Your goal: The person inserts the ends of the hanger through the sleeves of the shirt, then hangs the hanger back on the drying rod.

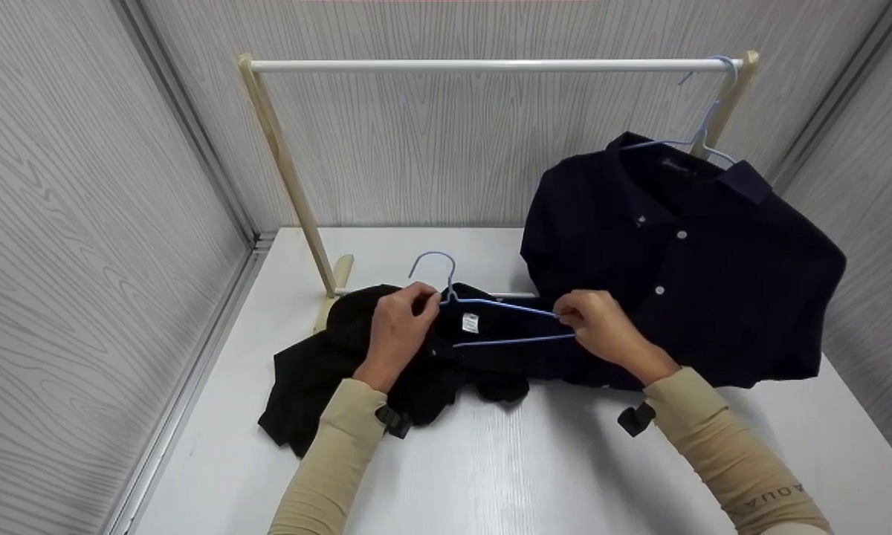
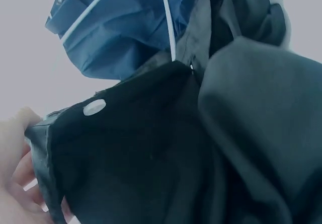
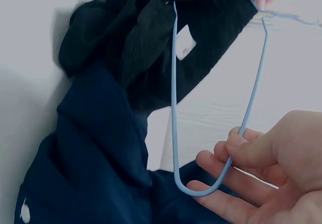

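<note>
A thin blue wire hanger (image 1: 516, 307) lies partly inside the neck of a black shirt (image 1: 305, 375) on the table, its hook standing up above the collar. My left hand (image 1: 398, 327) pinches the shirt's collar edge beside the hook; in the left wrist view that hand (image 2: 17, 168) has dark cloth between thumb and fingers. Toward the right, my right hand (image 1: 602, 327) holds the hanger's other end, which is outside the cloth. In the right wrist view, thumb and fingers pinch the blue wire (image 3: 246, 108) near its rounded end. The hanger's left end is hidden within the shirt.
A navy shirt (image 1: 602, 223) hangs on another blue hanger (image 1: 702, 134) at the right end of the white rail (image 1: 476, 66). Wooden posts (image 1: 290, 174) hold the rail. Behind the white table (image 1: 476, 461) stand grey wood-patterned walls (image 1: 446, 148).
</note>
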Demonstrator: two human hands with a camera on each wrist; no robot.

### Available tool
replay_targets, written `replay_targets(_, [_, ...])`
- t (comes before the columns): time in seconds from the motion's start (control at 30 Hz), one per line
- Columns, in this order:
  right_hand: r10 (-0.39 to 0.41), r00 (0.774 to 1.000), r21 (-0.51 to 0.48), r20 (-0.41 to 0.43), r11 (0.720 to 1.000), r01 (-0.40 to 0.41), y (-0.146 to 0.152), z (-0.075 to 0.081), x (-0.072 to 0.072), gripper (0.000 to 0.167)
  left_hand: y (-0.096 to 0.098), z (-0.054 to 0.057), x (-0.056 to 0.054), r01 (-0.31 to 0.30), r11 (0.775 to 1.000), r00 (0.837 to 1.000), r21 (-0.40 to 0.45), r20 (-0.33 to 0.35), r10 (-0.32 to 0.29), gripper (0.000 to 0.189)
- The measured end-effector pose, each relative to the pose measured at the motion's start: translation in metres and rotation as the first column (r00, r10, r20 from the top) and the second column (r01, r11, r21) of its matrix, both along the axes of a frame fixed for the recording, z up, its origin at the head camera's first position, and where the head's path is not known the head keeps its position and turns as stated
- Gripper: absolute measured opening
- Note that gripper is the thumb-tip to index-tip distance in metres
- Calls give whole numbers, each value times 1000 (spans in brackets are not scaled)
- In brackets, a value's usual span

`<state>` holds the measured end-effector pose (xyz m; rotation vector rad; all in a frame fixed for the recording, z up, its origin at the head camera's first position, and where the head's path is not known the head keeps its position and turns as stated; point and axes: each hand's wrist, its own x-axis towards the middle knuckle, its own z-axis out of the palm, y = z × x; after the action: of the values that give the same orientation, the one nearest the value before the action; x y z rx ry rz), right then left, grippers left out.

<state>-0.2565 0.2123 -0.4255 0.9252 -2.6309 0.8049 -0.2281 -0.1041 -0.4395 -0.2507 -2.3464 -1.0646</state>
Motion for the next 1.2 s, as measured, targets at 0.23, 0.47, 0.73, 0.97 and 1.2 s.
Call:
replay_targets(0.23, [-26,1000,-12,-5,1000,26,-7,-1,0,24,3,3,-2,80,994,997,70,1,-80,10])
replay_targets(0.47, [-50,998,-24,37,998,51,-11,-2,1,24,4,1,0,112,993,994,44,4,-113,12])
replay_targets(0.73, [-30,997,-72,75,997,35,-19,-5,3,15,5,-1,-3,85,996,996,21,-28,-84,21])
replay_targets(0.97, [-57,989,-155,133,985,77,-18,-9,1,8,1,2,-3,105,994,994,18,-36,-104,24])
replay_targets(1.2, [-143,963,-160,228,970,182,-10,-16,0,4,-7,5,-3,85,996,994,21,-71,-83,28])
